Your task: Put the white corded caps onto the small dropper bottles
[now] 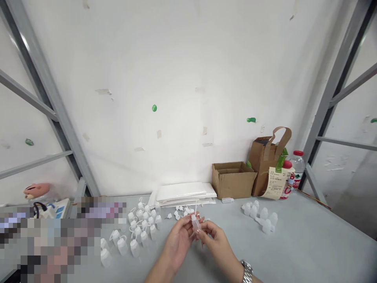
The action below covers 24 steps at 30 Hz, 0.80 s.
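A small translucent squeeze bottle [196, 225] is held between my two hands, tilted, with its white top and a thin upright strip or tip pointing away from me. My right hand [217, 240] has its thumb and fingers closed on the bottle's lower part. Curled around the bottle's other side, my left hand [181, 239] grips near its neck; some of its fingertips are hidden behind the bottle. Just beyond my hands lie loose white caps [177, 214]. Left of them stands a group of similar small white bottles [144, 224] with looped straps.
Several capless-looking bottles [266, 224] lie at right, and a single one [227, 200] lies before an open cardboard box [234, 186]. A stack of white sheets [182, 194] rests against the wall. A paper bag [260, 165] and drink bottles [298, 167] stand back right; the left side is pixelated.
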{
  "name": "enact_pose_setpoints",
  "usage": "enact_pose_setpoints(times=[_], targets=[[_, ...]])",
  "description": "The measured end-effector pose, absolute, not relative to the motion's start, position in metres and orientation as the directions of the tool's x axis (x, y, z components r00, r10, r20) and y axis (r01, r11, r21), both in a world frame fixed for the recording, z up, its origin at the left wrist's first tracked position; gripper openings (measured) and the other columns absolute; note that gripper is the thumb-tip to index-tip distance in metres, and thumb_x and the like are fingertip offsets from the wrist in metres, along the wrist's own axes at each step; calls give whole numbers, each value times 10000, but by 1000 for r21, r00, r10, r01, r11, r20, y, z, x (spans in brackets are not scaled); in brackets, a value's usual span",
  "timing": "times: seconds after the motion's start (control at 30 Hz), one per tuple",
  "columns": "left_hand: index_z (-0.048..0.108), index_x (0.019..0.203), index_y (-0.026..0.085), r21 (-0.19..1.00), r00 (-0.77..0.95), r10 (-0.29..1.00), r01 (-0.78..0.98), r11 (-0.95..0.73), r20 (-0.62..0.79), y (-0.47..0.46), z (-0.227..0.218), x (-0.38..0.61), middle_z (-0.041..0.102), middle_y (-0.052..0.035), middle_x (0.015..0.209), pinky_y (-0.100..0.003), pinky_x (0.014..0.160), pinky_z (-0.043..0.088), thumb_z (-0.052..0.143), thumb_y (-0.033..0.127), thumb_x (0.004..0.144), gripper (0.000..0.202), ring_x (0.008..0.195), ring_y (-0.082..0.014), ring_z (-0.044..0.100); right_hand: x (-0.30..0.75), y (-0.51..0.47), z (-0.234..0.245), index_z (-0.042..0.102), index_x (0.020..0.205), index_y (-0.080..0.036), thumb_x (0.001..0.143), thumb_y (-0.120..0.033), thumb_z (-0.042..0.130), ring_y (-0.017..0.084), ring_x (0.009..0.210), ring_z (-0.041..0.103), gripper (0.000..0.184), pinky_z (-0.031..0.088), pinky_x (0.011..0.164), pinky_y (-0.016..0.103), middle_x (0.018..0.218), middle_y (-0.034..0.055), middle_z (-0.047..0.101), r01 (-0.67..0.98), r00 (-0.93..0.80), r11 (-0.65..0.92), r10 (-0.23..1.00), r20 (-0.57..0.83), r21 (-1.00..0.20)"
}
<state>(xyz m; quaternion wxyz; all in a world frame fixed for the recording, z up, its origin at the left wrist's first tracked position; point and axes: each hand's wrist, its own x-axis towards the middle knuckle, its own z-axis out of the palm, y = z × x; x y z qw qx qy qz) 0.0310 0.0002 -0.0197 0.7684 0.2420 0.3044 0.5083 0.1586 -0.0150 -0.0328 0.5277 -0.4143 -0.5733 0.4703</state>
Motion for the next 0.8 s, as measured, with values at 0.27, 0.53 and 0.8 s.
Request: enact_pose_setpoints(times=[0.27, 0.53, 0.8], targets=[[668, 927, 126, 715, 355, 926, -613, 336, -131, -2, -15, 31, 708, -109, 951, -393, 958, 366, 590, 260, 669, 301, 1052, -273, 575, 159, -18, -29, 655, 712, -174, 713, -502, 629, 196, 706, 561, 329, 458, 707, 315, 719, 34, 653, 158, 1, 253, 967, 256, -954], [693, 902, 150, 747, 320, 944, -608, 267, -77, -5, -14, 34, 711, -104, 980, -403, 974, 350, 597, 268, 692, 260, 1066, -282, 570, 161, -20, -42, 638, 735, -204, 745, -540, 589, 229, 771, 546, 339, 446, 733, 345, 732, 43, 641, 408, 86, 302, 927, 365, -862], [699, 976, 158, 838, 245, 969, -520, 165, -39, -11, -14, 38, 685, -122, 1076, -407, 1023, 302, 639, 307, 714, 307, 1138, -293, 526, 163, -18, -43, 545, 716, -212, 833, -509, 496, 170, 616, 515, 323, 420, 730, 359, 656, 11, 573, 626, 47, 403, 835, 549, -667]])
